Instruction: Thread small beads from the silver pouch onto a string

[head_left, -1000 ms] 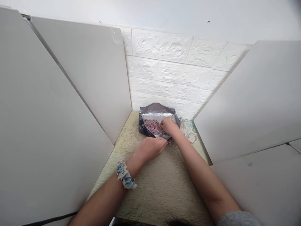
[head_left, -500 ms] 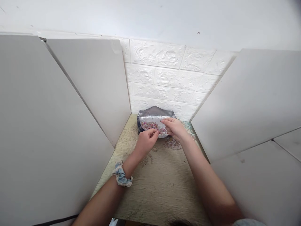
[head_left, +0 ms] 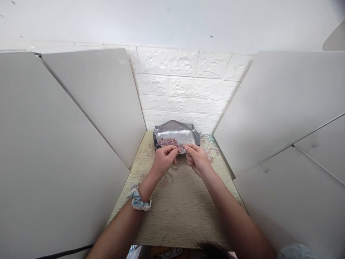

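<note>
A silver foil pouch [head_left: 176, 132] lies open at the back of a pale wooden table [head_left: 178, 212], full of small pink and mixed-colour beads [head_left: 167, 142]. My left hand [head_left: 163, 160] and my right hand [head_left: 197, 159] meet just in front of the pouch's mouth, both with fingertips pinched together. Whatever they pinch between them is too small to make out. A blue and white scrunchie [head_left: 138, 198] sits on my left wrist.
Beaded strands [head_left: 211, 150] lie on the table right of the pouch, and a faint loop [head_left: 167, 178] lies below my left hand. White panels [head_left: 67, 151] wall in both sides; a white brick-pattern wall [head_left: 183, 90] closes the back. A black cable [head_left: 67, 250] runs at bottom left.
My right hand has come out of the pouch and drawn back toward me. My left hand has lifted from the table to meet it in front of the pouch.
</note>
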`<state>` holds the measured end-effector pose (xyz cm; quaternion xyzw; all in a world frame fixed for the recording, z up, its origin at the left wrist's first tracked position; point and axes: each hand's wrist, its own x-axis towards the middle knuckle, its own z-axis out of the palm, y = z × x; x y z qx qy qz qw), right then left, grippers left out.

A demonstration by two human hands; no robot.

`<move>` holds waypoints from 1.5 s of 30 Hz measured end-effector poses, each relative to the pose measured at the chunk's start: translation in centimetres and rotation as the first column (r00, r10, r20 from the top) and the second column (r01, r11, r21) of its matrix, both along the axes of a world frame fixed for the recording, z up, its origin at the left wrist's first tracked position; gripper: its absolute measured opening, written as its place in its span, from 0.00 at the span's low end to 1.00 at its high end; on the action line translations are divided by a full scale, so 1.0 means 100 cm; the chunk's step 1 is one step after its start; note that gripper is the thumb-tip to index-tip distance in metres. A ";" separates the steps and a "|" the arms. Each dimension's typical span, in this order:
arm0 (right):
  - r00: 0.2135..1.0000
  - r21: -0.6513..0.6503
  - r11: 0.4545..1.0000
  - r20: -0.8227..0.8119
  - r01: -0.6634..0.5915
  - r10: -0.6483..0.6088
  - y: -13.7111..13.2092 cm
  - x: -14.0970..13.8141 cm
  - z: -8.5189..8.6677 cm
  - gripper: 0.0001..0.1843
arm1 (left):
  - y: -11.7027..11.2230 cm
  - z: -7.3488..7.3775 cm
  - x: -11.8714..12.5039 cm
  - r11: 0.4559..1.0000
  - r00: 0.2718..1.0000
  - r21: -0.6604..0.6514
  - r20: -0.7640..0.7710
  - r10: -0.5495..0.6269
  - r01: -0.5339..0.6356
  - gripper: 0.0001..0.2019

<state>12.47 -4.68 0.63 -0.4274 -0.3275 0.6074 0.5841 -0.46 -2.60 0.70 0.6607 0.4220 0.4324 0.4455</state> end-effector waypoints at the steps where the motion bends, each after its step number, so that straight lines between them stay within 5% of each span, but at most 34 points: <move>1: 1.000 -0.009 1.000 -0.012 -0.015 0.015 -0.001 0.000 -0.001 0.12 | 0.000 0.000 0.000 0.999 0.999 -0.025 0.021 -0.026 0.026 0.10; 13: 0.988 -0.017 0.997 -0.142 -0.070 0.067 -0.004 -0.005 -0.005 0.12 | -0.006 0.008 0.003 0.997 0.998 0.067 -0.058 -0.022 0.026 0.12; 45: 0.987 -0.017 0.999 -0.155 -0.050 0.047 -0.003 -0.005 -0.008 0.11 | -0.003 -0.001 0.004 0.989 0.987 0.145 -0.161 -0.010 0.034 0.13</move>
